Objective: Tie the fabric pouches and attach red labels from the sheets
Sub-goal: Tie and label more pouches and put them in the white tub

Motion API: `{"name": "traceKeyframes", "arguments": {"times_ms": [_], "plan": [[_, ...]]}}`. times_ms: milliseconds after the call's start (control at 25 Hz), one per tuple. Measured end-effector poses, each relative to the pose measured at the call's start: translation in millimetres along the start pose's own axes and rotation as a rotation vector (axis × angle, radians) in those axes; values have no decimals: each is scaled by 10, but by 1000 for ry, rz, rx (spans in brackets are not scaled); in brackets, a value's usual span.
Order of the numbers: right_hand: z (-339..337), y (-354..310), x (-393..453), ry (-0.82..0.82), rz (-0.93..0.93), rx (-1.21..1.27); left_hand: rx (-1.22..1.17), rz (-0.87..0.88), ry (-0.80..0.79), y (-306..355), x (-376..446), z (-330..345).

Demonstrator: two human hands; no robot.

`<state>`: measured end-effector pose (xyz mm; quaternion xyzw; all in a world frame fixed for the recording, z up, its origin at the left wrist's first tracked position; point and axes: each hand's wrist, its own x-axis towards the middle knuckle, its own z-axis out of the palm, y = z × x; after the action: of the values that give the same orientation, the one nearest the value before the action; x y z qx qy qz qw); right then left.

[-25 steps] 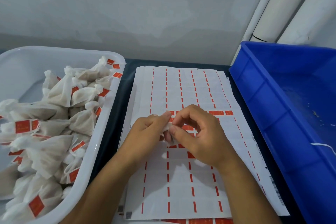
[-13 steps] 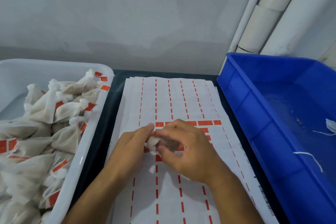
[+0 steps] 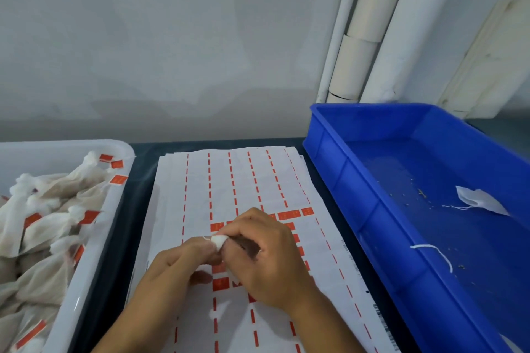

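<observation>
While over the label sheets [image 3: 243, 180], left hand [image 3: 183, 259] & right hand [image 3: 265, 255] both pinch a small white pouch [image 3: 219, 241], grip tight.

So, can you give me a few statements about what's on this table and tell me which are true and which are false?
1. Both hands, left hand and right hand, hold a small white pouch. True.
2. The blue bin is piled full of pouches. False: it holds only a scrap or two and loose string.
3. The white tray holds pouches bearing red labels. True.
4. The label sheets lie inside the blue bin. False: they lie between tray and bin.
</observation>
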<state>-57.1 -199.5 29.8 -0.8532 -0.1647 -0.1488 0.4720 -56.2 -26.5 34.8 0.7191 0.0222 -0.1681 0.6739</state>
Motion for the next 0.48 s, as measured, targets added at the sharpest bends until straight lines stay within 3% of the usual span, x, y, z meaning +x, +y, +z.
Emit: {"name": "traceKeyframes", "arguments": {"times_ms": [280,480], "plan": [[-30,-54,26,22,44,240,-211,34,-105,18,-53,85],[-2,-64,17,-21,121,332,-215,69,-113,-15,-75,52]]}}
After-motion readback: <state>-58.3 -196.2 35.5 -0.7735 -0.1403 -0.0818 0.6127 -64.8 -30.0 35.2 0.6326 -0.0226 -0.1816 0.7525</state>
